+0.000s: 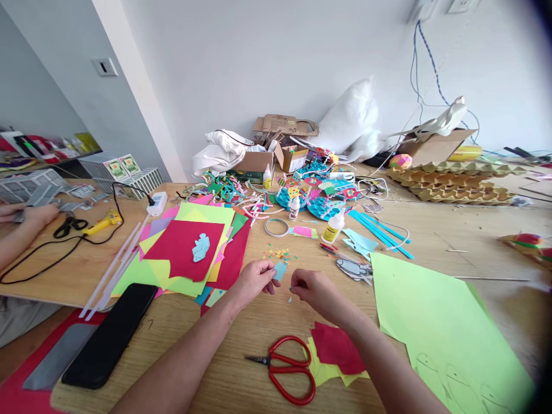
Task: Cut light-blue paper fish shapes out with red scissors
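My left hand point(261, 277) pinches a small light-blue piece of paper point(280, 270) between thumb and fingers. Just to its right, my right hand point(308, 287) is closed in a pinch; a tiny bit seems to show at its fingertips, too small to name. A pale blue paper scrap point(290, 299) lies on the table between the hands. Beyond them are small orange, yellow and green paper bits point(280, 253). Nearer to me lie red-handled scissors point(291, 368), beside red paper pieces point(338, 348) on top of yellow ones.
At left, a stack of coloured paper point(185, 247) carries a blue fish cutout point(200, 248), near a black phone point(111, 336). Glue bottles point(333, 227) and a tape roll point(276, 227) stand ahead. Green paper point(448, 322) lies right. Another person's hands point(41, 215) work at far left.
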`<move>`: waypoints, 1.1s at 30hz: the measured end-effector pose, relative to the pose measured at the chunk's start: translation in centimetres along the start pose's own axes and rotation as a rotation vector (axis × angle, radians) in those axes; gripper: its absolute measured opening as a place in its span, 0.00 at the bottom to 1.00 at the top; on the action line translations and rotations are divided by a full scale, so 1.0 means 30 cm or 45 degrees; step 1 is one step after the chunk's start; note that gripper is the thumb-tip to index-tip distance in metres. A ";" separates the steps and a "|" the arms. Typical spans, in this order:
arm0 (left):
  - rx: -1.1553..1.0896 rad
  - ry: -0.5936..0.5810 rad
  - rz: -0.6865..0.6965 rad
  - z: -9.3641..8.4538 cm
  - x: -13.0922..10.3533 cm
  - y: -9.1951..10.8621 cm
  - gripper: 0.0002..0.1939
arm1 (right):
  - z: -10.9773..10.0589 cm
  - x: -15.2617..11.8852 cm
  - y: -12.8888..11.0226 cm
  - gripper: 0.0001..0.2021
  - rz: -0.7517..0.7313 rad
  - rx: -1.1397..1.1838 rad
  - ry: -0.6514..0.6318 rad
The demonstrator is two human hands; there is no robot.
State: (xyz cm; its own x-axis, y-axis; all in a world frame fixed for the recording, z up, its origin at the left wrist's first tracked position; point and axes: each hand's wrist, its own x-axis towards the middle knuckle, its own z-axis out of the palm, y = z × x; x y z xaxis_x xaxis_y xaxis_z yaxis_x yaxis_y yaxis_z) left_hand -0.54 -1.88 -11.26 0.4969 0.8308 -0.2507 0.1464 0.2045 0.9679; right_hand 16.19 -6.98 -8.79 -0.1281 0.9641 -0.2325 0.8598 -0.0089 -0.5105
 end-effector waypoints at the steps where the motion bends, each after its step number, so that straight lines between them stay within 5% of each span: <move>1: 0.001 -0.027 -0.012 0.002 -0.001 -0.002 0.11 | -0.017 -0.007 -0.005 0.05 -0.007 0.042 0.048; 10: -0.044 -0.206 -0.044 0.041 -0.031 0.008 0.17 | -0.023 -0.002 -0.041 0.06 -0.069 0.237 0.240; 33: -0.029 -0.140 -0.064 0.059 -0.024 -0.008 0.11 | -0.002 -0.008 -0.025 0.06 -0.020 0.340 0.333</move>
State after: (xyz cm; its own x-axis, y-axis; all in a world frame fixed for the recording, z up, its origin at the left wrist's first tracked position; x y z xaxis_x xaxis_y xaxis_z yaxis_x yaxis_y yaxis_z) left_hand 0.59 -3.46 -11.35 0.5803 0.7578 -0.2984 0.1546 0.2572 0.9539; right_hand 15.62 -7.17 -8.30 0.0201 0.9996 -0.0208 0.6954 -0.0289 -0.7181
